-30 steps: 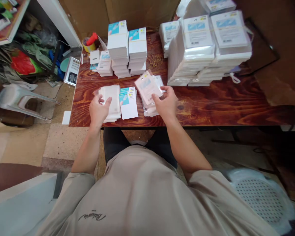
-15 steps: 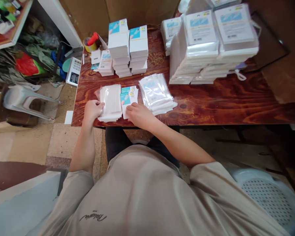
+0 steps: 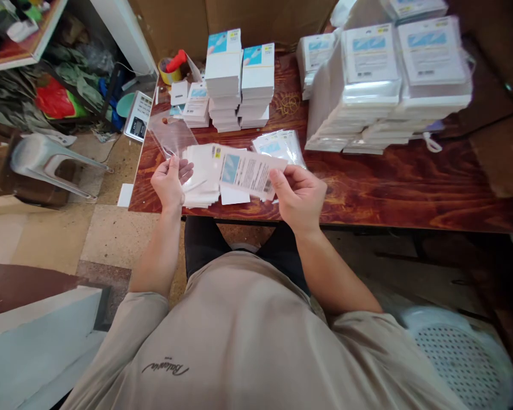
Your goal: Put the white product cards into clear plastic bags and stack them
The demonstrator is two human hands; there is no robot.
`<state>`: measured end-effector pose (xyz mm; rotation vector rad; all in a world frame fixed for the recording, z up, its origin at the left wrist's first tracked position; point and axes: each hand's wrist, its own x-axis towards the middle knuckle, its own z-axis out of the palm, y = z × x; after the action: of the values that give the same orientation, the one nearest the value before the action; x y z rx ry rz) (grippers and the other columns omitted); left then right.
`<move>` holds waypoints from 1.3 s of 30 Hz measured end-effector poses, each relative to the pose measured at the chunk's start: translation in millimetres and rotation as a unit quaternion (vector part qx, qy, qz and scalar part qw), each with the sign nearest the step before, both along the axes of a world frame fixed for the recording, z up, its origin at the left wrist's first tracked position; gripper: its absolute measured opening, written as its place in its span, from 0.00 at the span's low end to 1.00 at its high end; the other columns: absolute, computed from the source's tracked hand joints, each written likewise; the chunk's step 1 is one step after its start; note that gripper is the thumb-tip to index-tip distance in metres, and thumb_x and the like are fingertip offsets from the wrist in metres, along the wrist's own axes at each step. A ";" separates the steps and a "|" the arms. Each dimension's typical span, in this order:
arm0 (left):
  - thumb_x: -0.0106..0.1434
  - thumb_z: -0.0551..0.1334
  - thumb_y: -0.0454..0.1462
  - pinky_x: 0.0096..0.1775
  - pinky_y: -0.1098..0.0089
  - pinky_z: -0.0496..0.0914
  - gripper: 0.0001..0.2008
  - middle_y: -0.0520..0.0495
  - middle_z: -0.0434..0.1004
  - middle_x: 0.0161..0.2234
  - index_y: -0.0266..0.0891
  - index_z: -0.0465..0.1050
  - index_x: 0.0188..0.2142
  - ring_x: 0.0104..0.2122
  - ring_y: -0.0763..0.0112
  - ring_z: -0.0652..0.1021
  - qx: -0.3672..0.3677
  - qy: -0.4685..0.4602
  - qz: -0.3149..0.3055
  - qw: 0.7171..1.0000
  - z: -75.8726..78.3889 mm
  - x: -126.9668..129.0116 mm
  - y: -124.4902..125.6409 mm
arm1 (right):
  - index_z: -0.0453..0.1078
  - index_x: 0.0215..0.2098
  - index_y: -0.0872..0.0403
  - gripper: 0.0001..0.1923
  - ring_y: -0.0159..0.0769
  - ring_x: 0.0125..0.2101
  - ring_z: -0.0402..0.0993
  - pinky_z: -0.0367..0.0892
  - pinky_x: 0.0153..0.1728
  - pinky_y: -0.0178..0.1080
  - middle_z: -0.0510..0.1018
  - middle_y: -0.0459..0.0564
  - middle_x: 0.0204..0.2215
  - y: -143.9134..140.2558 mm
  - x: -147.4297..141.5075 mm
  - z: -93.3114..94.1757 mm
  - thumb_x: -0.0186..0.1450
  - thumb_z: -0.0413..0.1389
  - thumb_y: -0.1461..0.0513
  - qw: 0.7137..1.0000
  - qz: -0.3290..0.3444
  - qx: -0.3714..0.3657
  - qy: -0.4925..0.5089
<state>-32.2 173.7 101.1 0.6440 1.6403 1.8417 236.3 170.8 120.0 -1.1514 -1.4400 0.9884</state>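
My right hand (image 3: 301,196) pinches the right end of a printed card (image 3: 250,171), raised above the table with its picture-and-text side up. A clear plastic bag (image 3: 173,135) is pinched in my left hand (image 3: 170,179), its film spreading up and to the left. The card's left end lies close to my left hand; whether it touches the bag I cannot tell. Beneath them rests a stack of clear bags (image 3: 202,199). Beside it, partly covered by the raised card, are loose cards (image 3: 235,196). A pile of bagged cards (image 3: 284,143) lies just behind my right hand.
Two tall card stacks (image 3: 223,74) stand at the back, with rubber bands (image 3: 288,103) beside them. Large stacks of bagged cards (image 3: 370,62) fill the back right of the wooden table (image 3: 410,193). A tape roll (image 3: 171,71) sits at the back left. A white stool (image 3: 51,162) is on the floor.
My right hand has lifted a card from the loose cards and turned its text side up, moving right. My left hand has raised a bag off the stack. The view has shifted slightly.
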 end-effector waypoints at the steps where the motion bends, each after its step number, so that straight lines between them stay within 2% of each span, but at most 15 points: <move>1: 0.65 0.67 0.47 0.40 0.67 0.79 0.13 0.44 0.83 0.37 0.39 0.72 0.38 0.37 0.65 0.85 0.010 -0.022 0.006 1.000 1.2 5.0 0.9 | 0.76 0.37 0.53 0.19 0.33 0.19 0.73 0.70 0.21 0.36 0.78 0.46 0.23 -4.5 1.8 -2.5 0.68 0.59 0.46 0.996 0.021 -0.067 0.058; 3: 0.64 0.68 0.47 0.40 0.67 0.80 0.14 0.44 0.83 0.37 0.39 0.71 0.37 0.37 0.65 0.85 0.024 -0.056 0.015 0.998 4.4 16.1 1.7 | 0.75 0.35 0.54 0.21 0.31 0.15 0.69 0.64 0.13 0.33 0.75 0.43 0.20 -12.0 1.4 -9.3 0.63 0.64 0.44 0.975 0.081 -0.169 0.121; 5: 0.64 0.69 0.47 0.41 0.67 0.80 0.15 0.45 0.83 0.37 0.40 0.71 0.38 0.37 0.65 0.85 0.028 -0.079 0.015 0.996 7.7 28.3 1.3 | 0.74 0.34 0.54 0.22 0.31 0.14 0.70 0.61 0.11 0.32 0.74 0.43 0.19 -15.7 -2.8 -17.2 0.61 0.65 0.44 0.964 0.088 -0.209 0.137; 7: 0.65 0.68 0.47 0.40 0.67 0.80 0.15 0.45 0.83 0.36 0.40 0.70 0.39 0.37 0.65 0.85 0.028 -0.092 0.008 0.995 9.9 40.4 -0.7 | 0.73 0.34 0.54 0.21 0.31 0.14 0.70 0.62 0.10 0.32 0.75 0.43 0.20 -15.6 -8.5 -23.8 0.61 0.65 0.45 0.967 0.057 -0.202 0.144; 11: 0.67 0.67 0.46 0.40 0.66 0.80 0.14 0.44 0.83 0.37 0.40 0.67 0.39 0.37 0.62 0.86 0.034 -0.110 -0.031 0.993 11.3 59.8 -7.9 | 0.73 0.37 0.53 0.20 0.34 0.18 0.75 0.70 0.14 0.35 0.79 0.45 0.24 -11.4 -17.8 -30.1 0.63 0.63 0.45 0.973 -0.016 -0.152 0.172; 13: 0.67 0.67 0.46 0.41 0.65 0.80 0.14 0.43 0.84 0.38 0.40 0.66 0.40 0.38 0.62 0.86 0.035 -0.109 -0.045 0.992 11.8 63.8 -11.2 | 0.73 0.38 0.52 0.20 0.35 0.20 0.76 0.72 0.16 0.35 0.80 0.46 0.25 -9.9 -18.9 -30.3 0.64 0.63 0.45 0.974 -0.024 -0.131 0.185; 19: 0.70 0.63 0.47 0.45 0.63 0.79 0.14 0.43 0.84 0.43 0.42 0.62 0.43 0.42 0.61 0.85 0.060 -0.089 -0.016 0.994 18.6 53.0 -13.4 | 0.71 0.33 0.52 0.20 0.32 0.13 0.69 0.63 0.10 0.33 0.76 0.43 0.20 -5.0 0.1 -25.2 0.61 0.65 0.45 0.973 -0.032 -0.133 0.184; 21: 0.69 0.65 0.45 0.46 0.63 0.79 0.14 0.43 0.84 0.44 0.42 0.63 0.43 0.43 0.62 0.85 0.059 -0.095 -0.018 0.994 19.8 51.6 -12.7 | 0.71 0.33 0.52 0.20 0.31 0.13 0.69 0.61 0.09 0.32 0.75 0.43 0.19 -3.7 7.4 -23.0 0.61 0.66 0.45 0.974 -0.003 -0.141 0.177; 25: 0.66 0.68 0.43 0.45 0.67 0.78 0.12 0.43 0.84 0.42 0.40 0.70 0.43 0.43 0.64 0.85 0.049 -0.118 -0.063 0.990 15.2 61.5 -9.7 | 0.72 0.34 0.52 0.20 0.31 0.14 0.69 0.65 0.11 0.33 0.75 0.42 0.20 -5.2 11.6 -18.9 0.62 0.65 0.45 0.973 0.071 -0.177 0.132; 29: 0.63 0.71 0.42 0.41 0.68 0.78 0.12 0.46 0.83 0.34 0.38 0.72 0.38 0.36 0.67 0.85 0.041 -0.136 -0.057 0.988 9.7 68.5 -5.8 | 0.72 0.34 0.54 0.20 0.31 0.14 0.71 0.63 0.09 0.31 0.76 0.43 0.21 -8.4 13.3 -14.5 0.62 0.64 0.46 0.969 0.093 -0.199 0.109; 31: 0.62 0.71 0.42 0.41 0.67 0.78 0.13 0.46 0.83 0.34 0.38 0.72 0.38 0.36 0.67 0.85 0.038 -0.148 -0.052 0.987 9.2 67.9 -5.3 | 0.72 0.34 0.55 0.20 0.31 0.14 0.72 0.60 0.09 0.29 0.77 0.44 0.21 -9.0 15.8 -13.0 0.62 0.65 0.46 0.966 0.098 -0.211 0.111; 35: 0.62 0.71 0.43 0.41 0.67 0.79 0.13 0.46 0.83 0.36 0.39 0.72 0.38 0.37 0.67 0.85 0.035 -0.160 -0.063 0.984 8.8 70.6 -7.7 | 0.72 0.34 0.54 0.20 0.31 0.13 0.70 0.63 0.10 0.30 0.74 0.42 0.18 -9.7 13.4 -13.5 0.62 0.65 0.47 0.972 0.039 -0.193 0.129; 39: 0.62 0.71 0.42 0.41 0.67 0.79 0.13 0.47 0.84 0.35 0.40 0.71 0.38 0.35 0.68 0.84 0.052 -0.156 -0.073 0.984 7.1 81.4 -12.1 | 0.72 0.36 0.53 0.20 0.31 0.15 0.71 0.69 0.14 0.34 0.76 0.43 0.21 -12.9 -2.2 -18.5 0.63 0.63 0.45 0.975 -0.036 -0.142 0.169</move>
<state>49.2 161.6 108.2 0.4761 1.2701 1.8240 234.1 157.9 101.5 -1.1610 -1.0036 1.2987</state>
